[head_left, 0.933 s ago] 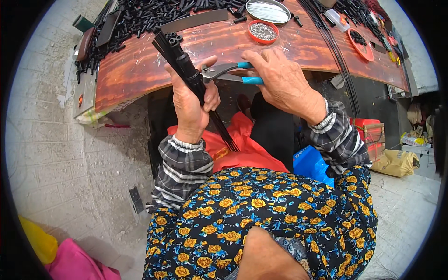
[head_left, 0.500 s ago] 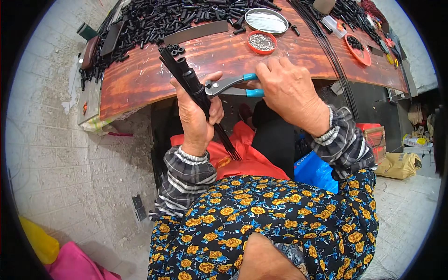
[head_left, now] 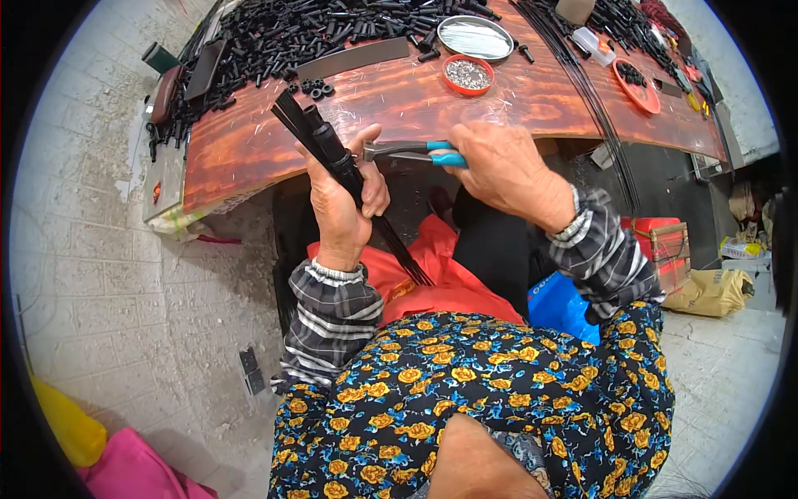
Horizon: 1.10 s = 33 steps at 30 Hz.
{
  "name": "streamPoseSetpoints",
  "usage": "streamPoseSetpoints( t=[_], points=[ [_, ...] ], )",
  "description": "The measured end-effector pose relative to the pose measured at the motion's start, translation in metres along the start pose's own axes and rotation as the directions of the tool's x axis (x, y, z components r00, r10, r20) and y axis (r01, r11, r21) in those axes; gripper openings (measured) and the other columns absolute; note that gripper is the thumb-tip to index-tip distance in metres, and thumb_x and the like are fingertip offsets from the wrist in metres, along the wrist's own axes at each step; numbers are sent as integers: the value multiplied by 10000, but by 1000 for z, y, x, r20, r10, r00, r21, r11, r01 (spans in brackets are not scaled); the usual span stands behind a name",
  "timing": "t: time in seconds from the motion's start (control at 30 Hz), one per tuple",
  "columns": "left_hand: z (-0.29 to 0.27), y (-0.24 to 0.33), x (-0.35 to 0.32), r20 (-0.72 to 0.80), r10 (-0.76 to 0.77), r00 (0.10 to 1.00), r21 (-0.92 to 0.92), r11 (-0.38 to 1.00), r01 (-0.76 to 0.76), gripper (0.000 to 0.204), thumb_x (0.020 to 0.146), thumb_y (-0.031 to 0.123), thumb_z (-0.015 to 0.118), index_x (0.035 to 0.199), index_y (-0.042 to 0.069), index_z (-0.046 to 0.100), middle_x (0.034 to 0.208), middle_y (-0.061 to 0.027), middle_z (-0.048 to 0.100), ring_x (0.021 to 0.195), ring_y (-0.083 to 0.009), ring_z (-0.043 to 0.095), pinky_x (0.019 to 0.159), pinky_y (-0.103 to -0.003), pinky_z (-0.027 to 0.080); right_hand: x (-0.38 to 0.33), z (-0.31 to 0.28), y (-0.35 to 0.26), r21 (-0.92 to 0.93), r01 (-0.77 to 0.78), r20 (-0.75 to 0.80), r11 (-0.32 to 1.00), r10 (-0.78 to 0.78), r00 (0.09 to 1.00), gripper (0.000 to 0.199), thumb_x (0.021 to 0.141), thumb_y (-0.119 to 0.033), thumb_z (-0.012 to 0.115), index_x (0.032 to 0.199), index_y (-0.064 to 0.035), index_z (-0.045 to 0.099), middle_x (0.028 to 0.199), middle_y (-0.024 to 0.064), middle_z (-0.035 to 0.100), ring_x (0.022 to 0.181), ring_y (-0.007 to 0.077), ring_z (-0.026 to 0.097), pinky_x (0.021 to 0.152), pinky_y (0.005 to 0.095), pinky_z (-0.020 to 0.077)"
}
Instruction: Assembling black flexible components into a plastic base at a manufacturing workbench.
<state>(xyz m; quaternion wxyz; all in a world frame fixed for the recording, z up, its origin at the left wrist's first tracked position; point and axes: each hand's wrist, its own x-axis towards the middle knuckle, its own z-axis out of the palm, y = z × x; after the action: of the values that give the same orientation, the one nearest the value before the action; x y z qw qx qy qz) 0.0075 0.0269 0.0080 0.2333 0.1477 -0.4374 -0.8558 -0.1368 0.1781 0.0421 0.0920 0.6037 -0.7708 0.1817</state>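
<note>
Seemingly clipping: left hand [head_left: 337,212] gripping black rods [head_left: 401,252], right hand [head_left: 509,170] gripping pliers [head_left: 386,150] (next move likely needs steady bundle).

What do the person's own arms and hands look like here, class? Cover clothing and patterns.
The left hand and right hand are bare, without gloves. The left sleeve and right sleeve are loose black, grey and white plaid, with gathered cuffs at the wrists. Higher up, black cloth with yellow and blue flowers meets the plaid.
</note>
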Motion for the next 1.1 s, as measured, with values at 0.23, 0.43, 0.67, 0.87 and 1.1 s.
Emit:
streamPoseSetpoints(
  t=[0.23,0.43,0.67,0.87,1.1],
  points=[
    [0,0,-2,58,-35,998,-4,999,35,957,839,782,203,1213,-38,524,458,23,332,372,-85,286,395,-239,259,18,-23,3,-195,155,119,968,-133,984,256,830,-265,637,794,-42,517,668,124,575,615,293,612,532,381,479],
    [-11,-4,7,-5,-17,1000,-25,1000,16,903,865,750,225,1208,-28,528,461,31,333,360,-85,282,395,-247,275,18,3,-17,-338,90,53,937,-76,996,242,810,-233,642,767,-27,523,659,112,577,608,277,630,529,369,488],
    [-22,0,10,59,41,997,-52,998,-38,925,834,779,225,1300,17,464,462,16,346,358,-90,292,374,-245,272,37,16,7,-81,-53,124,995,63,990,285,792,-284,665,797,-15,572,709,175,632,684,353,637,584,445,492],
    [-18,-1,8,117,112,987,-94,990,-102,952,804,795,272,1343,21,405,496,12,384,373,-88,312,388,-240,280,69,53,43,-105,-108,-10,989,108,994,324,777,-309,676,779,8,613,695,192,635,680,357,647,577,451,500],
    [-24,9,-7,-24,290,957,119,951,-285,601,896,433,598,1274,-15,465,591,24,438,450,-68,405,438,-235,359,26,60,-10,86,-45,-175,995,60,983,239,819,-259,623,720,-42,606,696,164,600,660,344,601,581,447,479]
  ],
)
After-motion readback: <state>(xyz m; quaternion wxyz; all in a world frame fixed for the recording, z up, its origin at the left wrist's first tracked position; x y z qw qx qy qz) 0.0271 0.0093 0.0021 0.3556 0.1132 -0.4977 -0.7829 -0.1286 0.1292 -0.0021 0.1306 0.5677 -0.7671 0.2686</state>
